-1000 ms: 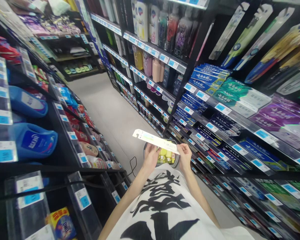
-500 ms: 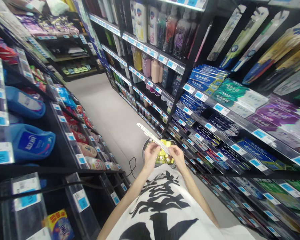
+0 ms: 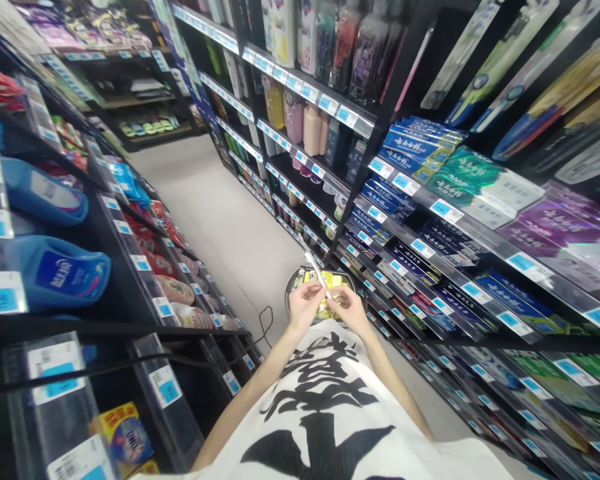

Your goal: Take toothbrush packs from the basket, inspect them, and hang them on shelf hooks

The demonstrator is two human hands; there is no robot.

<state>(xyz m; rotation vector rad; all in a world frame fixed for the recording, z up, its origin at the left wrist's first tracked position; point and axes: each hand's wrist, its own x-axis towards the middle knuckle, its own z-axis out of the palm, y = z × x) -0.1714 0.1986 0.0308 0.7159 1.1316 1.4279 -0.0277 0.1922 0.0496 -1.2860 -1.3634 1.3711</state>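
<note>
Both hands meet low in the middle of the view. A long, thin white strip (image 3: pixel 316 267), its exact kind unclear, slants up and away from them. My left hand (image 3: pixel 304 305) pinches the strip near its lower part. My right hand (image 3: pixel 348 307) has its fingers closed at the strip's near end, close to the left fingertips. Beneath the hands stands a dark-rimmed basket (image 3: pixel 289 293) holding several yellow packages (image 3: pixel 336 280), partly hidden by my fingers.
Shelves with toothpaste boxes (image 3: pixel 475 183) and hanging toothbrushes (image 3: pixel 503 60) line the right. On the left are blue detergent bottles (image 3: pixel 63 273) and a yellow-and-blue pack (image 3: pixel 125 437). A black cable (image 3: pixel 266 323) loops beside the left shelf above the grey floor (image 3: pixel 220 200).
The strip has turned from a flat leftward slant to a steeper, narrower one. My right hand has shifted slightly left, closer to my left hand. The view has moved a little.
</note>
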